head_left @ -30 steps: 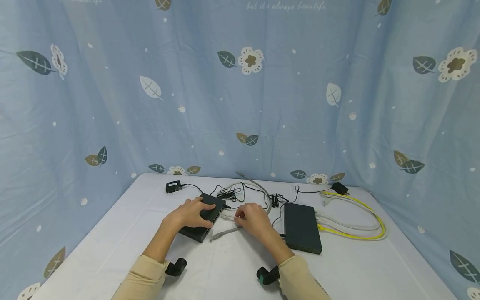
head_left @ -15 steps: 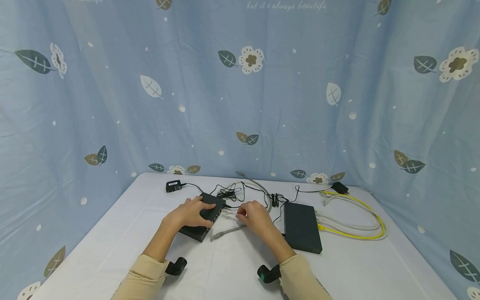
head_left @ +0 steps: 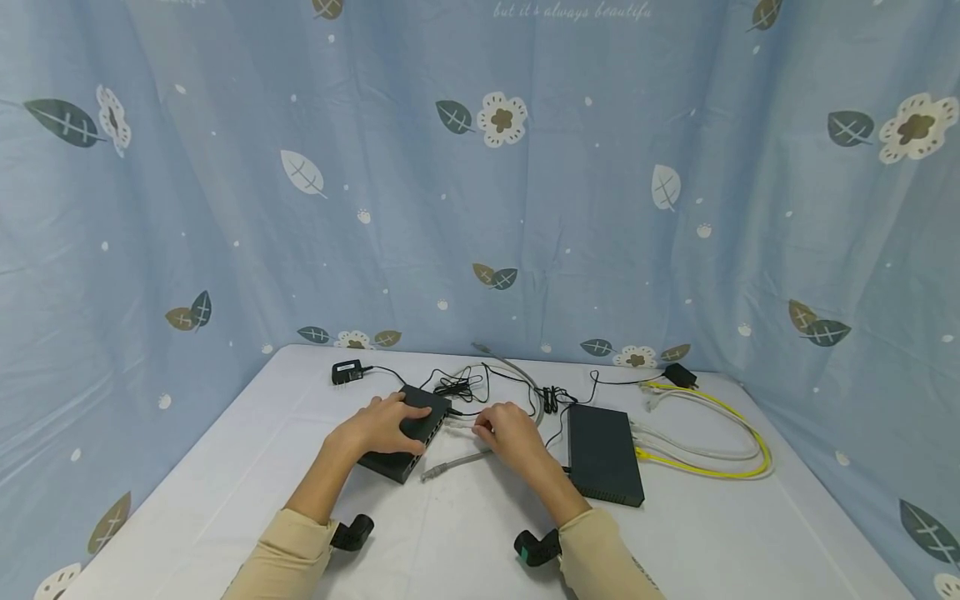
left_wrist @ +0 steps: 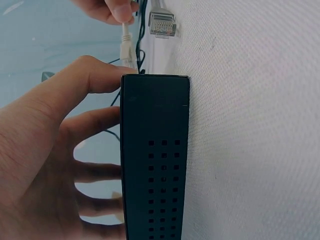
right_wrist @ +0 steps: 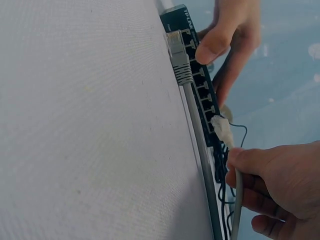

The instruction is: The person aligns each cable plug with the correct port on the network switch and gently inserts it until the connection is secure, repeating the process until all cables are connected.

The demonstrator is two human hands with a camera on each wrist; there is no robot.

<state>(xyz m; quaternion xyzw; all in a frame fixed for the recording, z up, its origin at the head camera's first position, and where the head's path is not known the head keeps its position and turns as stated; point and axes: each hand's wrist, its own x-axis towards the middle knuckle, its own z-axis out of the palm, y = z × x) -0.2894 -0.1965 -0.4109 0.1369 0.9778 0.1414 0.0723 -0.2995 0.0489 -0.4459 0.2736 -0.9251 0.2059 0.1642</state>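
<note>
A black network switch (head_left: 427, 403), with a row of ports along its side, lies on the left of the table. My left hand (head_left: 382, 427) rests on its top, fingers spread and thumb by the port edge. My right hand (head_left: 512, 433) pinches a pale network cable (right_wrist: 238, 197) just behind its clear plug (right_wrist: 220, 126). In the right wrist view that plug is by the ports at the switch's far end; whether it sits inside one, I cannot tell. A loose grey network cable plug (right_wrist: 178, 52) lies on the table beside the switch.
A second black switch (head_left: 603, 454) stands to the right, with yellow cable (head_left: 765, 454) and white cables at its side. Bundled black power cords (head_left: 457, 387) lie behind my hands. Black power adapters (head_left: 347, 372) sit at the back left and back right.
My right hand has shifted slightly up and away from me with the pale cable. The left hand and the switch have stayed in place.
</note>
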